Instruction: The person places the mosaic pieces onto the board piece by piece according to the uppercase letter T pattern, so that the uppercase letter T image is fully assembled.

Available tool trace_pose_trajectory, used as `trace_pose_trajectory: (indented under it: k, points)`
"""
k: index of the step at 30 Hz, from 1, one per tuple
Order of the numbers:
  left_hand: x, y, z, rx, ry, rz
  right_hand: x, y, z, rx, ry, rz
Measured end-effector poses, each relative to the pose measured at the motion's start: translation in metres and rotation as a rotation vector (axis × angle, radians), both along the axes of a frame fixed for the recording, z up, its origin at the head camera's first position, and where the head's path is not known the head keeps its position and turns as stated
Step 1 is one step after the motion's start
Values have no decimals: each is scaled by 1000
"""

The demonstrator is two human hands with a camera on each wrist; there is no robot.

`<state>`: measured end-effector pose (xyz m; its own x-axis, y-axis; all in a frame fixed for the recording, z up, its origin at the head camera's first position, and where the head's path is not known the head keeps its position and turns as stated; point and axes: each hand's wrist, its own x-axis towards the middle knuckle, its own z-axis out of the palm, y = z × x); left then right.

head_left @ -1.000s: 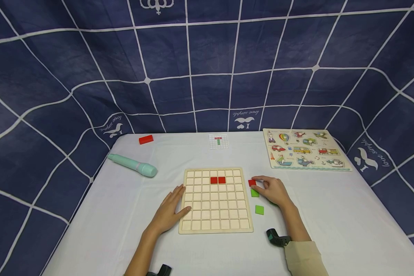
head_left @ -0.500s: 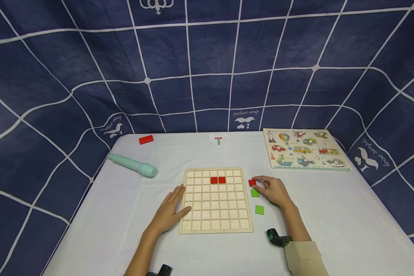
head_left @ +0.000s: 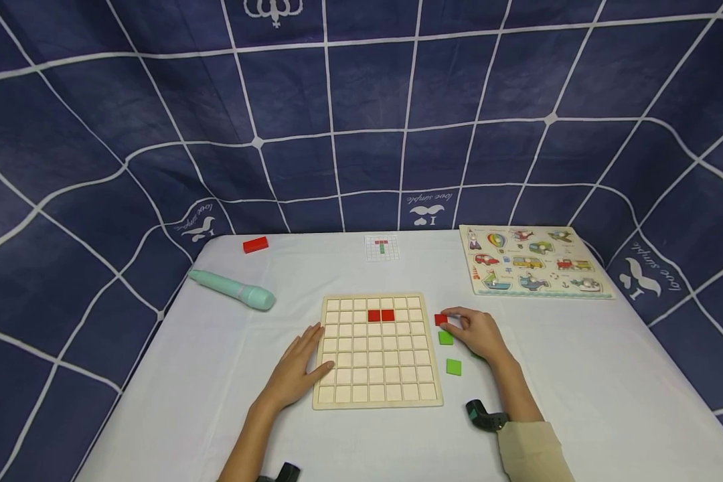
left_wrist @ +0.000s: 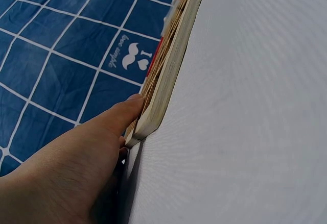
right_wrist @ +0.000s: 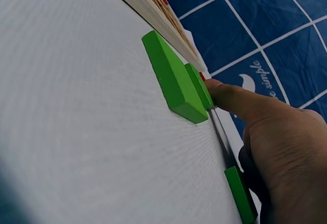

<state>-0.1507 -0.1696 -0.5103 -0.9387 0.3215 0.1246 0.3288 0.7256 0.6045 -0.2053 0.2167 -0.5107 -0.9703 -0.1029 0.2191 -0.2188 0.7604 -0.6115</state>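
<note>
A wooden grid board (head_left: 376, 397) lies on the table, two red tiles (head_left: 381, 315) side by side in its second row from the back. My left hand (head_left: 295, 371) rests along the board's left edge, fingers stretched out and thumb (left_wrist: 127, 109) over the rim. To the right of the board, my right hand (head_left: 482, 335) pinches another red tile (head_left: 440, 320) between thumb and forefinger. Close by lie green tiles (head_left: 446, 338): one just in front of the red one, a nearer one (head_left: 454, 367), and one (right_wrist: 241, 196) largely hidden under the hand.
Behind the board lies a small printed grid card (head_left: 391, 256). A picture puzzle board (head_left: 536, 261) sits at the back right. At the left are a mint-green microphone-shaped thing (head_left: 231, 288) and a red block (head_left: 256, 244). A dark blue curtain (head_left: 361, 87) stands behind the table.
</note>
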Motion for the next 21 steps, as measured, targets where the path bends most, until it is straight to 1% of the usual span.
trace_pose_trajectory:
  k: [8, 14, 16, 21]
  points:
    - [-1, -1, -2, -13, -7, -1, 1, -1, 1, -31, 40, -14]
    - [-1, 0, -2, -15, -11, 2, 2, -8, 4, -53, 62, -19]
    - [0, 0, -2, -17, -12, 2, 3, -12, 5, -55, 74, -11]
    - [1, -1, 0, -17, -13, 2, 4, -26, 5, -43, 118, 41]
